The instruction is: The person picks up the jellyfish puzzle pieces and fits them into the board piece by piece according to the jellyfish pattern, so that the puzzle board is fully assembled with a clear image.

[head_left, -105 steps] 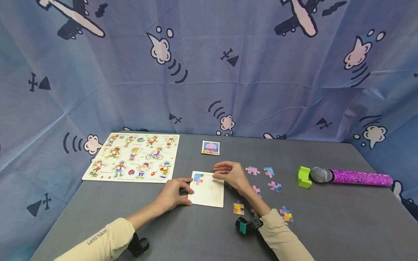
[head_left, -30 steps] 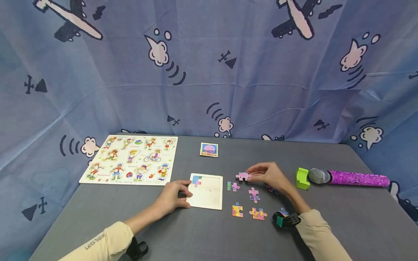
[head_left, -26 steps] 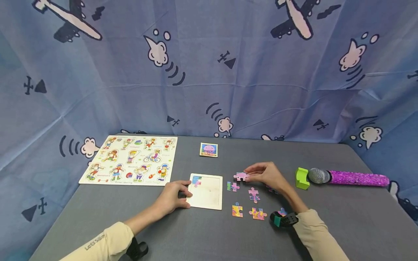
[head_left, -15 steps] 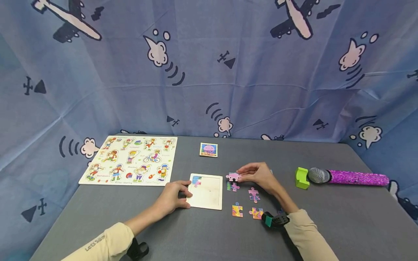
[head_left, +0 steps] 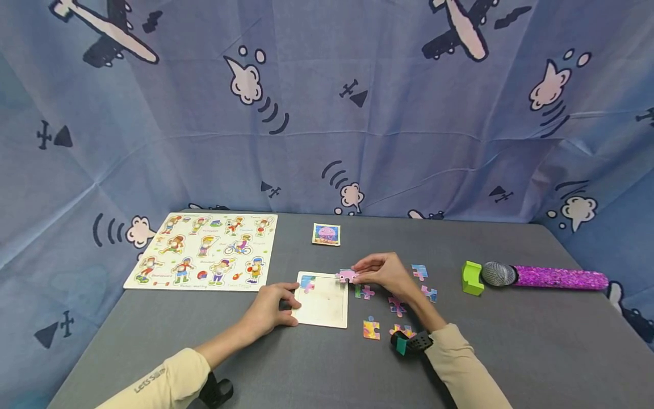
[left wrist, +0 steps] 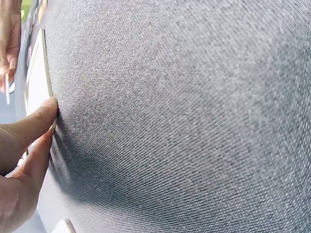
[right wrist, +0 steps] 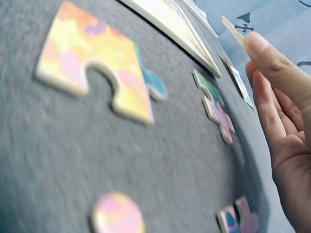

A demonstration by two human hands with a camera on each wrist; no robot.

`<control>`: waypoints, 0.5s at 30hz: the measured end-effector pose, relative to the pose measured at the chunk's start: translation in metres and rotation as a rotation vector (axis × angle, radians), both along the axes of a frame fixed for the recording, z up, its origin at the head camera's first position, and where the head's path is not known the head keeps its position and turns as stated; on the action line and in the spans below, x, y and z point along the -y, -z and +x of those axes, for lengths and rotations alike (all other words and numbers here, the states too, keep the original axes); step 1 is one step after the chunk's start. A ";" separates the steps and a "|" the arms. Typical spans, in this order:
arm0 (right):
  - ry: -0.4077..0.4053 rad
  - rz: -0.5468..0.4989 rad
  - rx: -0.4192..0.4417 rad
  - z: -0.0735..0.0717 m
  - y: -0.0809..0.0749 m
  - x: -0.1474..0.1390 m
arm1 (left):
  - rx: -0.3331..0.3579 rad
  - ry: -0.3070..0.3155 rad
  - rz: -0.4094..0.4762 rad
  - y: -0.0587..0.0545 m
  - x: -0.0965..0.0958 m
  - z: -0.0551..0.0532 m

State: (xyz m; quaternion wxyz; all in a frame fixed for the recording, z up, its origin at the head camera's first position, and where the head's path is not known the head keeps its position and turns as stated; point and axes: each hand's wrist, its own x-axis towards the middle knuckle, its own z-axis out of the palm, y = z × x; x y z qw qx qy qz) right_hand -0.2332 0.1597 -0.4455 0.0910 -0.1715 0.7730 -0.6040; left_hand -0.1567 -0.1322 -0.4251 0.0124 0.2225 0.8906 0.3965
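Observation:
My right hand [head_left: 384, 275] pinches a pink puzzle piece [head_left: 346, 276] by its right side, above the upper right corner of a pale square puzzle tray [head_left: 323, 307]. In the right wrist view the held piece [right wrist: 233, 31] shows edge-on, raised off the table. The tray has one blue and pink piece [head_left: 308, 283] in its upper left corner. At the tray's left edge my left hand [head_left: 269, 308] holds the rim between thumb and fingers; the left wrist view shows thumb and finger on the tray edge [left wrist: 47, 73]. Loose puzzle pieces [head_left: 371, 328] lie right of the tray.
A large board with sports figures [head_left: 204, 250] lies at the left. Behind the tray is a small jellyfish picture [head_left: 326, 234]. A green block [head_left: 473, 278] and a glittery pink microphone [head_left: 557, 277] lie at the right. A patterned curtain [head_left: 306, 113] hangs behind the table.
My right hand has picked up the pink piece from the right and carried it leftward to the tray's upper right corner. My left hand stays on the tray's left edge.

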 end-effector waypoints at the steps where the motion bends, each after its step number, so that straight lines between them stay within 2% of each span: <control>1: 0.000 -0.004 0.005 0.000 0.000 0.002 | 0.001 -0.001 -0.001 0.000 0.000 0.000; 9: -0.015 -0.065 0.003 0.002 0.000 0.019 | 0.013 -0.003 -0.005 -0.001 -0.001 0.000; 15: 0.000 -0.054 -0.004 0.006 0.001 0.033 | 0.010 0.006 -0.006 0.000 0.000 0.000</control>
